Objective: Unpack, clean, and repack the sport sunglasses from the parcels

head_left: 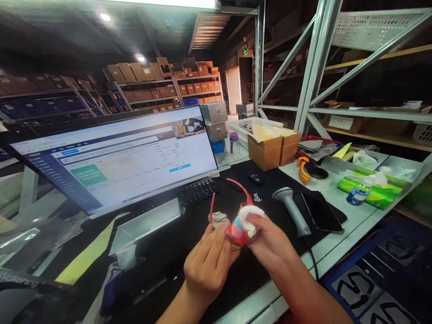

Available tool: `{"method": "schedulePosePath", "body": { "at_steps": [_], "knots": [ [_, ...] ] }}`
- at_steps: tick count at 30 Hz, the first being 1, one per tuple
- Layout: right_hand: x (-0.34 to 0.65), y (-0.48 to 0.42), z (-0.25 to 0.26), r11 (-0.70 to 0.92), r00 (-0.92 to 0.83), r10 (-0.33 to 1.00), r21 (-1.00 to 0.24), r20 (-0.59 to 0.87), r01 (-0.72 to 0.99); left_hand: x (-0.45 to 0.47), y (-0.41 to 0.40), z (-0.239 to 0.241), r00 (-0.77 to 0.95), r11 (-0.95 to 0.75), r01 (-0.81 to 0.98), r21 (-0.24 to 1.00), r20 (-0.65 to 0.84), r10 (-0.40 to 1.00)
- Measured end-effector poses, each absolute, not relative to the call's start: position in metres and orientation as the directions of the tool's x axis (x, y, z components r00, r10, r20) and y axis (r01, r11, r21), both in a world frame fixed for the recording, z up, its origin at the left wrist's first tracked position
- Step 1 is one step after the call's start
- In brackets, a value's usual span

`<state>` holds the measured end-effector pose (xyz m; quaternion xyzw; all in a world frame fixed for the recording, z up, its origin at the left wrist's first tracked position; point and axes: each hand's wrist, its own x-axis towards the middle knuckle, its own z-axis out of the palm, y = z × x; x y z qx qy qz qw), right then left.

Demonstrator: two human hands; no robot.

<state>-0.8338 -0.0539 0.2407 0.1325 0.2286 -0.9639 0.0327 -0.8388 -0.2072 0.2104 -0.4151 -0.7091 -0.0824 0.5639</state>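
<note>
Above the black desk mat (158, 274), my left hand (209, 263) is closed on a pair of red-framed glasses (248, 196), its fingers at the front of the frame. The red temples stick up and away from me. My right hand (272, 238) pinches a crumpled white tissue (251, 217) against a lens. Part of that lens shows a blue and pink tint beside the tissue. Fingers and tissue hide the rest of the front. A small pale grey crumpled item (218, 218) lies just behind my left fingertips.
A monitor (135, 166) and keyboard (197, 191) stand at the left. Right of my hands lie a barcode scanner (292, 211), phone (322, 210), mouse (255, 179), tape dispenser (303, 171), bottle (358, 194) and green tissue pack (381, 198). Cardboard boxes (265, 150) stand behind.
</note>
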Motion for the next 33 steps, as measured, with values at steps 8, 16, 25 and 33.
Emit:
{"method": "schedulePosePath", "body": {
  "at_steps": [8, 16, 25, 33],
  "knots": [
    [-0.833, -0.071, 0.231, -0.876, -0.984, 0.055, -0.481, -0.172, 0.035, -0.843, -0.214, 0.212, -0.115, 0.688, 0.661, -0.300, 0.865, 0.489],
    [-0.824, -0.072, 0.225, -0.832, -0.999, 0.021, -0.554, -0.038, 0.004, -0.841, -0.215, 0.218, -0.064, 0.649, 0.685, -0.331, 0.860, 0.506],
    [-0.839, -0.069, 0.229, -0.837, -0.999, 0.009, -0.547, -0.040, 0.014, -0.843, -0.222, 0.221, -0.037, 0.654, 0.647, -0.392, 0.841, 0.540],
    [-0.828, -0.065, 0.230, -0.809, -0.999, 0.037, -0.588, -0.022, -0.017, -0.838, -0.216, 0.221, -0.044, 0.641, 0.684, -0.348, 0.858, 0.512]
  ]
}}
